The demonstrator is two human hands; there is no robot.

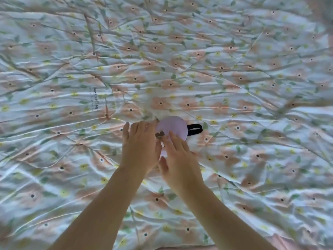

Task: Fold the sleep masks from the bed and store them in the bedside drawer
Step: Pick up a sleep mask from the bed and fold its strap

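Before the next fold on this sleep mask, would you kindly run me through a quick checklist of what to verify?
1. Sleep mask lies on the bedsheet: ok.
2. Left hand covers the mask's left part: ok.
3. Right hand rests its fingertips on the mask: ok.
4. Black strap tucked in: not ok, it loops out to the right.
5. Mask folded in half: cannot tell, the hands hide its left side.
6. Bedside drawer open and ready: cannot tell, it is out of view.
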